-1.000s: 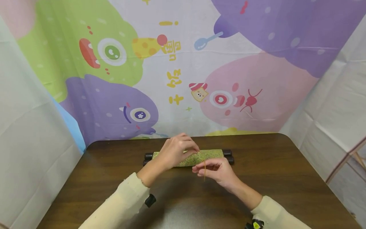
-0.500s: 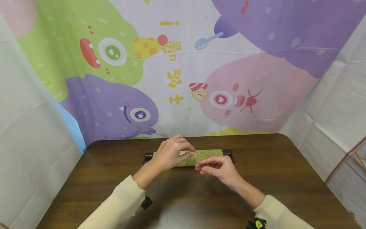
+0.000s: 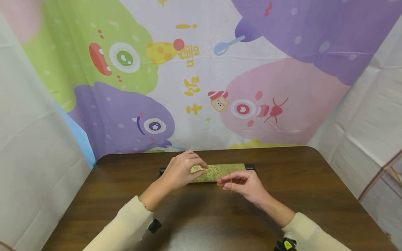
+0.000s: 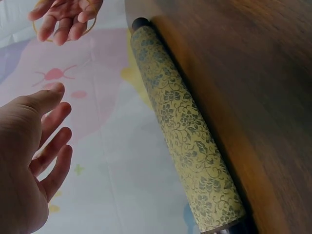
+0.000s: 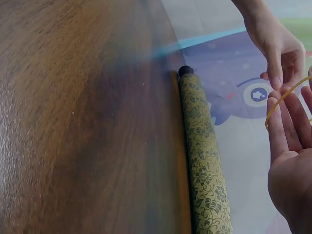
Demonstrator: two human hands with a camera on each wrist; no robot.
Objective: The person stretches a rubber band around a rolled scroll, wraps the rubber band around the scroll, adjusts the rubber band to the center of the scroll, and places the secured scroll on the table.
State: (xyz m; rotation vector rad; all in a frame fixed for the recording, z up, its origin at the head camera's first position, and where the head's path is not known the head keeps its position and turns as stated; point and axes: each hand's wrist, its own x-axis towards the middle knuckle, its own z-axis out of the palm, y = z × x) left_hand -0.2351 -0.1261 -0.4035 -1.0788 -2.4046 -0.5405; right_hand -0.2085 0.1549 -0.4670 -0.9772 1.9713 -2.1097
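Note:
A rolled scroll in yellow-green floral cloth, with dark rod ends, lies across the far part of the table. Thin and yellow, a rubber band loops around the fingers of my right hand, which is just in front of the scroll's right part. My left hand is over the scroll's left part in the head view, its thumb and fingers apart and nothing between them. In the left wrist view the scroll is seen apart from both hands. The right wrist view shows the band around loosely extended fingers.
The brown wooden table has rounded far corners. Behind it hangs a cloth printed with cartoon monsters, and pale fabric walls stand at both sides.
My left hand has moved left along the scroll, away from the right hand. The right hand has shifted slightly right with the rubber band still around its fingers. The scroll has stayed put.

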